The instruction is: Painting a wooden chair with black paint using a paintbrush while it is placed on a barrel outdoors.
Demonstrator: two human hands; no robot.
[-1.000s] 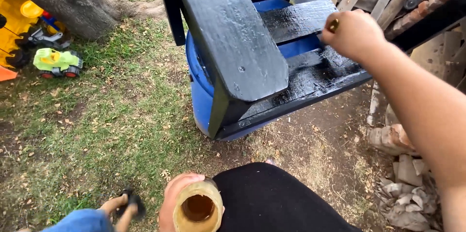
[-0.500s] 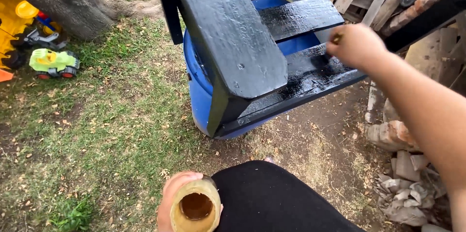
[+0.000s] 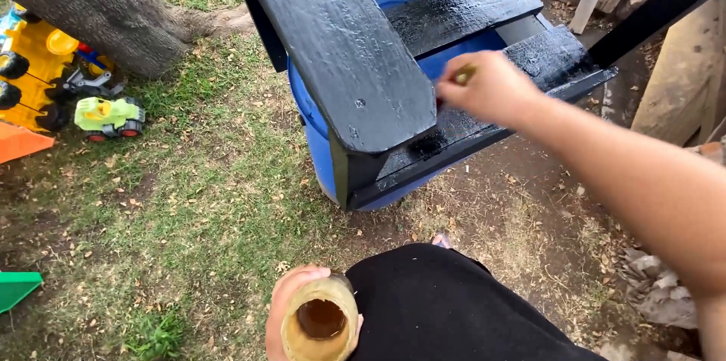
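over the grass, right hand (image 3: 490, 89) grips a brush (image 3: 465, 74) on the mostly black chair (image 3: 340, 51); left hand (image 3: 291, 308) clasps a jar (image 3: 321, 323).

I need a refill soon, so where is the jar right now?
In the head view, the jar sits bottom centre in the left hand, over grass.

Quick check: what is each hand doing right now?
Left hand: closed around an open jar.
Right hand: closed on a brush handle, over the black painted wooden frame.
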